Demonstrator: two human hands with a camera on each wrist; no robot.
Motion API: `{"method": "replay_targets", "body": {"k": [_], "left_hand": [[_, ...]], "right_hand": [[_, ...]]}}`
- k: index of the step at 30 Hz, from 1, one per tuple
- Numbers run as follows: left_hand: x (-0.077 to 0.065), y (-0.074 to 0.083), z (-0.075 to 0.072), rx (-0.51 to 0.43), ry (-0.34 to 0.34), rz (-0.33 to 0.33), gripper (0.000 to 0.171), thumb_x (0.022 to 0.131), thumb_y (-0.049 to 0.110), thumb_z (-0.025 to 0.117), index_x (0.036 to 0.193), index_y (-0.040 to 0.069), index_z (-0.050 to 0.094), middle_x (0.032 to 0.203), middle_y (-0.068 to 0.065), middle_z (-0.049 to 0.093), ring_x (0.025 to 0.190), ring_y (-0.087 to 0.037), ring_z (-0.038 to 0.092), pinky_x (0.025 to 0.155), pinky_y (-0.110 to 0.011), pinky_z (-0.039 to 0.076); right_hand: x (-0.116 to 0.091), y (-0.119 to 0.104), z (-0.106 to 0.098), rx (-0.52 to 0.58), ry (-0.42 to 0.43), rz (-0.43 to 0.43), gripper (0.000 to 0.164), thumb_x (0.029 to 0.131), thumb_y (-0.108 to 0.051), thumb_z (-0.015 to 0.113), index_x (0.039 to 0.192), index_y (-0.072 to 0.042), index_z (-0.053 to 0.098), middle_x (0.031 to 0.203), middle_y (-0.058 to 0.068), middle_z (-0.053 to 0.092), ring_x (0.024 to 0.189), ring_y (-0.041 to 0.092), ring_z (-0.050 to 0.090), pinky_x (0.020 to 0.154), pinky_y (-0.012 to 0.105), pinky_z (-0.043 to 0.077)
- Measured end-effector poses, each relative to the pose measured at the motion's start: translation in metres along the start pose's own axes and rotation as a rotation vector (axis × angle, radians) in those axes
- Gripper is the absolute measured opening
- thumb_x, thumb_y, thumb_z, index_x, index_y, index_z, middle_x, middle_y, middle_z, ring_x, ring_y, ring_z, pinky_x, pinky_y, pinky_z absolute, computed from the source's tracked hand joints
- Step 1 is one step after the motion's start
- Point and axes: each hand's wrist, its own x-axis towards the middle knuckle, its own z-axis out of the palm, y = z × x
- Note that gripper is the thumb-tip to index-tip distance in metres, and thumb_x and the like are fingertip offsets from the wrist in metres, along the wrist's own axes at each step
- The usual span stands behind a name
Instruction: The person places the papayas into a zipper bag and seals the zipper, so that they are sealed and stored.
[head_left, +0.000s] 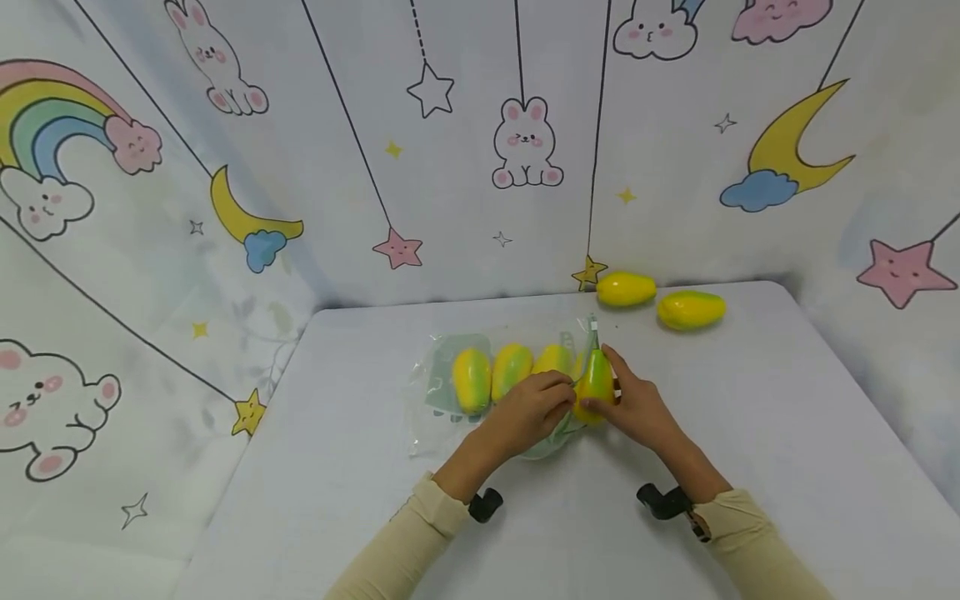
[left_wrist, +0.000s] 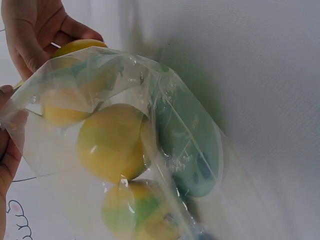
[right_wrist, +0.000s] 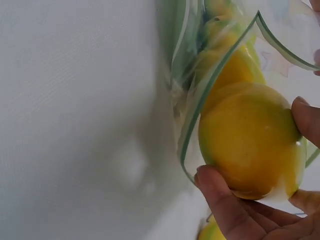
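My right hand point(head_left: 641, 407) holds a yellow-green papaya point(right_wrist: 250, 140) at the mouth of a clear plastic zip bag point(head_left: 422, 429). In the right wrist view, thumb and fingers spread round the fruit, and the bag's green-edged opening point(right_wrist: 204, 97) lies around its far side. With its fingers curled, my left hand point(head_left: 528, 412) pinches the upper edge of the bag. Several more papayas point(left_wrist: 115, 142) sit side by side inside, seen through the film. A green print point(left_wrist: 187, 135) shows on the bag's lower part.
Two loose papayas, one by the wall point(head_left: 626, 289) and one just right of it point(head_left: 692, 310), lie at the back of the white table point(head_left: 315, 467). A cartoon-printed cloth wall point(head_left: 465, 200) rises behind and on both sides.
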Motion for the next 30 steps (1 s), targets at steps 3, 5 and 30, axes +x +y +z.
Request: {"method": "replay_targets", "body": {"k": [3, 5, 30], "left_hand": [[0.000, 0.001, 0.001, 0.009, -0.005, 0.003, 0.008, 0.088, 0.003, 0.072, 0.095, 0.006, 0.069, 0.107, -0.006, 0.069, 0.098, -0.015, 0.066, 0.093, -0.017, 0.051], [0.000, 0.001, 0.001, 0.012, -0.009, 0.007, 0.008, 0.088, 0.004, 0.072, 0.095, 0.006, 0.069, 0.107, -0.006, 0.069, 0.098, -0.015, 0.066, 0.093, -0.017, 0.051], [0.008, 0.004, -0.001, 0.028, -0.059, 0.019, 0.009, 0.092, 0.008, 0.068, 0.101, 0.008, 0.070, 0.107, -0.001, 0.067, 0.100, -0.012, 0.063, 0.095, -0.015, 0.048]], "right_hand": [[0.000, 0.000, 0.003, 0.030, 0.014, 0.056, 0.097, 0.088, -0.044, 0.071, 0.152, -0.002, 0.012, 0.129, 0.038, 0.054, 0.105, 0.043, 0.064, 0.082, 0.048, 0.057], [0.000, 0.000, 0.005, 0.058, 0.025, 0.108, 0.094, 0.088, -0.044, 0.071, 0.148, 0.001, 0.015, 0.131, 0.038, 0.052, 0.112, 0.047, 0.061, 0.085, 0.050, 0.056], [0.007, 0.010, 0.038, 0.015, 0.297, -0.004, 0.046, 0.089, -0.019, 0.072, 0.120, 0.004, 0.046, 0.116, 0.029, 0.058, 0.098, 0.044, 0.064, 0.078, 0.051, 0.057]]}}
